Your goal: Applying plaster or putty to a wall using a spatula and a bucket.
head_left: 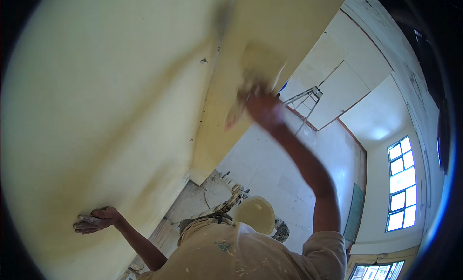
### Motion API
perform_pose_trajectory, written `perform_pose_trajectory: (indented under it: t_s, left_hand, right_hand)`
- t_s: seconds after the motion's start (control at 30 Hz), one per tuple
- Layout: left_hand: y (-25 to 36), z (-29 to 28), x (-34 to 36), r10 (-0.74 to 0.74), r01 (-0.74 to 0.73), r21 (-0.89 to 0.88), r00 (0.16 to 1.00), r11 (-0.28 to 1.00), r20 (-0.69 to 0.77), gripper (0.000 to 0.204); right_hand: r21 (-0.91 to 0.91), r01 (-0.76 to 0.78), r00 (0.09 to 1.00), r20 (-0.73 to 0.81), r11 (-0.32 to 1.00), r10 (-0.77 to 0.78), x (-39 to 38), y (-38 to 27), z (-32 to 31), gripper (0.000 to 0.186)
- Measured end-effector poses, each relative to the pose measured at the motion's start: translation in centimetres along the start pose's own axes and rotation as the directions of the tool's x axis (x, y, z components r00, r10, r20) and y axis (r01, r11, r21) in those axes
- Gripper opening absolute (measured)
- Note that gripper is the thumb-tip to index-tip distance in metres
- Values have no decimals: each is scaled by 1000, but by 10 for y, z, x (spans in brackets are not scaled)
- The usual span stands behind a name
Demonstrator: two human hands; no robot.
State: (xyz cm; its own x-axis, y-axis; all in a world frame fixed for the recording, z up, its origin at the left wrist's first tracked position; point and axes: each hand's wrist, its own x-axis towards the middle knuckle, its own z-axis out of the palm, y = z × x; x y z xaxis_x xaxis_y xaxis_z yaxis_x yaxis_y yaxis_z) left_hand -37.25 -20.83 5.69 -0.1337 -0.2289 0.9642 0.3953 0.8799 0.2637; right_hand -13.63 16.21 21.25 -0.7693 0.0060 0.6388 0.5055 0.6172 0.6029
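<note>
Right hand [263,109] is up high, gripping a wide plastering trowel [260,63] pressed flat against the pale yellow wall [96,111], blurred with motion. Left hand [94,221] rests low against the same wall, fingers closed around a small putty-smeared tool [89,218]. A bucket [254,213] sits below on the floor, a stepladder [306,99] beyond.

The right hand [263,109] and its flat tool [260,63] are motion-blurred; its grip is unclear.
</note>
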Motion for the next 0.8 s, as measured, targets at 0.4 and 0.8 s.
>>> perform_pose_trajectory:
  t_s: [0.4,0.8]
  left_hand:
    - [2,-1,4,-42,43,59,999,997,-24,45]
    - [4,-8,-1,-40,24,188,996,982,81,56]
  right_hand:
    - [481,-638,-38,761,-601,648,-245,-97,-10,20]
    - [323,297,-155,945,-898,289,-358,-106,-111,28]
